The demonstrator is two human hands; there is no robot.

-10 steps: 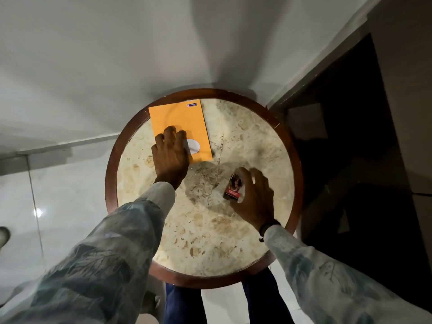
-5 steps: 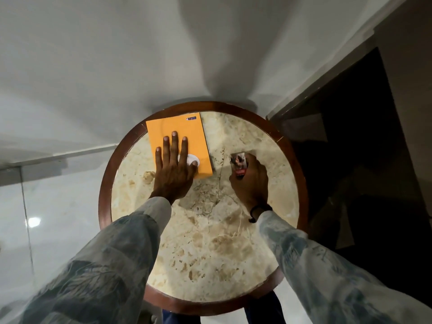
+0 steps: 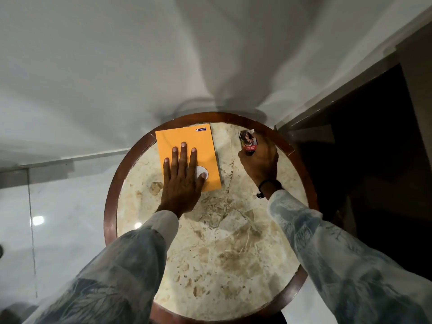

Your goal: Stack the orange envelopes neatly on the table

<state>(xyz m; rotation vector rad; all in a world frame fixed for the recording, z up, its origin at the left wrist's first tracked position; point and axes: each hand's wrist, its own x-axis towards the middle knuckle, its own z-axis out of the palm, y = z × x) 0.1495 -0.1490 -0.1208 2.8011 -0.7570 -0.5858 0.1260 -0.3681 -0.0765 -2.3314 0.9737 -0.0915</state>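
Dim indoor light is falling from above, casting soft shadows on the wall (image 3: 210, 54). A glare spot is shining on the floor (image 3: 38, 220); wide-angle distortion is bending the edges.

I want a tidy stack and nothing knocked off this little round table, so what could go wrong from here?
1. The small pack in the right hand sits close to the table's wooden rim; a further push might send it over.
2. The orange envelopes already overlap the far rim, so sliding under the flat left hand could tip them off.
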